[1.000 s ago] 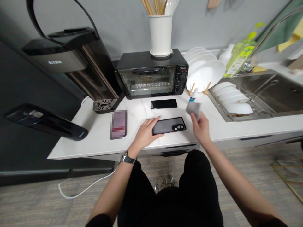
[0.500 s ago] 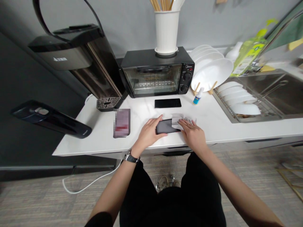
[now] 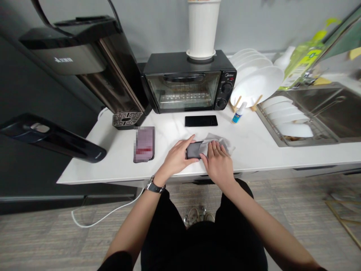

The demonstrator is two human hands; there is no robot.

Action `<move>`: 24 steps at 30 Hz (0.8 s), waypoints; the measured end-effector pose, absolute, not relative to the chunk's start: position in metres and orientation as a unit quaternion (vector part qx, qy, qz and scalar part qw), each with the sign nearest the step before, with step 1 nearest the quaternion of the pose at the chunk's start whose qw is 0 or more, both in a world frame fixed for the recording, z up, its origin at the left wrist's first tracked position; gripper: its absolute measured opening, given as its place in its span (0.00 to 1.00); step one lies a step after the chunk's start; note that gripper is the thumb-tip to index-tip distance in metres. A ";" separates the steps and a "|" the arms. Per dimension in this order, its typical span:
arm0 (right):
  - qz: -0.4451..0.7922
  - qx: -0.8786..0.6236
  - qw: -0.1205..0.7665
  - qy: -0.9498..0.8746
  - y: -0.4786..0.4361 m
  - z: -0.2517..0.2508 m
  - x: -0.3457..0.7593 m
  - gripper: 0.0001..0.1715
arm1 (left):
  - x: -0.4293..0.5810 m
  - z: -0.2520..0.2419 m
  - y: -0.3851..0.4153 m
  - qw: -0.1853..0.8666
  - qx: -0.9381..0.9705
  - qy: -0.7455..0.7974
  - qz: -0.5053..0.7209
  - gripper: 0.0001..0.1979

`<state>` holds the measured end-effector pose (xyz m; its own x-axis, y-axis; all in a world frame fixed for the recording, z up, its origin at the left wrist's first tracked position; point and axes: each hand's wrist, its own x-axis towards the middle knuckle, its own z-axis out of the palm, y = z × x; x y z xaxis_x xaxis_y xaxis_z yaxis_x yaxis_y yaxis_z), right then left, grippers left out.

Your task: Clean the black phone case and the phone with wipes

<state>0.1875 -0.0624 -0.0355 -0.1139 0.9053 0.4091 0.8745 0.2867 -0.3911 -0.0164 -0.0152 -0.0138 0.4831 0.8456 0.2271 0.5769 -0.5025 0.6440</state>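
Observation:
A black phone case with a grey inner face lies on the white counter near its front edge. My left hand grips its left end between thumb and fingers. With fingers laid together, my right hand presses a thin grey cloth onto the case's right part, which is covered by the cloth and hand. Behind the case rests a dark phone, its black face up. A small spray bottle with a blue label stands to the right of the phone.
A pixelated purple item lies left of my hands. Beyond it are a dark flask and a water dispenser. At the back sits a toaster oven; white plates and a sink are to the right.
My right hand has slid left over the phone case with the cloth, covering more of the grey face. My left hand keeps its grip. The camera view has shifted slightly.

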 end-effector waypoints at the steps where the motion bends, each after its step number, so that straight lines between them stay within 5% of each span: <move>1: 0.015 -0.600 0.294 -0.744 -0.062 -0.035 0.183 0.39 | -0.016 -0.014 -0.015 0.249 0.823 0.432 0.271 0.51; 8: -0.077 -0.643 0.190 -0.738 -0.064 -0.029 0.151 0.52 | -0.016 -0.014 -0.016 0.252 0.821 0.431 0.277 0.47; 16: -0.037 -0.613 0.188 -0.766 -0.064 -0.024 0.114 0.47 | -0.021 -0.016 -0.015 0.253 0.828 0.409 0.290 0.38; 24: 0.015 -0.528 0.223 -0.820 -0.067 -0.015 0.129 0.47 | -0.019 -0.017 -0.010 0.255 0.820 0.449 0.248 0.48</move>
<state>0.1285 -0.0671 -0.0154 -0.3440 0.8715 0.3496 0.8585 0.4427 -0.2590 -0.0186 -0.0100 -0.0174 0.4731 0.8628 0.1783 0.6098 -0.4667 0.6405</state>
